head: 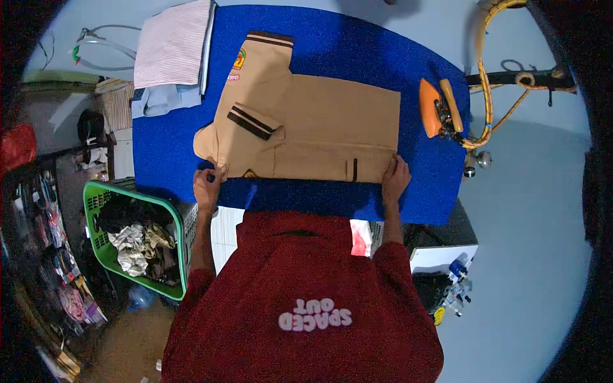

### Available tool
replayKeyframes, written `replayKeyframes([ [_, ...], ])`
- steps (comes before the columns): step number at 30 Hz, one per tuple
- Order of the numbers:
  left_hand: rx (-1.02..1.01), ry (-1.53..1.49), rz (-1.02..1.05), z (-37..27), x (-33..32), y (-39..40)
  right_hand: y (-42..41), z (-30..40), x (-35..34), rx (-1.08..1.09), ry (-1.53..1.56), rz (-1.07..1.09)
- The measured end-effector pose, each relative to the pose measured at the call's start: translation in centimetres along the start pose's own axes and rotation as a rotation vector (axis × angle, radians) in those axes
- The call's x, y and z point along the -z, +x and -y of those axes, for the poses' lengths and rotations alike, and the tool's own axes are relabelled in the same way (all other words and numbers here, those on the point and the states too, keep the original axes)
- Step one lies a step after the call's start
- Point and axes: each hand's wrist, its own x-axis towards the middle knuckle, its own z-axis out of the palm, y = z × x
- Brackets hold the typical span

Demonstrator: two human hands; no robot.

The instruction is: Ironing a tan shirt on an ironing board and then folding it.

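Observation:
A tan uniform shirt [335, 115] lies on the blue cloth of the ironing table [297, 196], its near side folded over toward the middle. One short sleeve with dark bands [254, 122] rests on top of the body, and the other sleeve [270, 48] points to the far edge. My left hand [207, 187] pinches the shirt's near edge by the collar end. My right hand [396, 179] grips the near corner at the hem end. An orange clothes iron [431, 107] with a wooden handle lies to the right of the shirt, out of my hands' reach.
Folded clothes [172, 52] are stacked at the table's far left. A green-rimmed laundry basket [136, 239] full of crumpled clothes stands below the left edge. The iron's yellow cord [486, 95] loops beside the wall at right. A white-topped box [445, 256] stands below the right edge.

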Motion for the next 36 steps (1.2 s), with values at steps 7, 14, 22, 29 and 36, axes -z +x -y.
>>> replayKeyframes([
  [7,-0.155,0.267,-0.224,-5.2,0.9,-1.4,-0.2,-1.4,-0.2,0.025,0.027,-0.056],
  [14,-0.623,0.175,0.100,-9.4,-3.8,-2.7,-2.7,3.3,-0.4,0.339,-0.126,0.044],
  [22,-0.684,0.402,0.271,-12.2,-7.3,-2.6,-1.8,8.7,1.0,0.300,0.047,0.345],
  [29,-0.696,0.400,0.216,-14.1,-6.3,-3.1,-1.1,5.9,0.9,0.219,0.094,0.343],
  [36,-0.706,0.488,0.201,-14.3,-7.0,-3.6,-0.8,2.7,1.6,0.252,0.017,0.344],
])
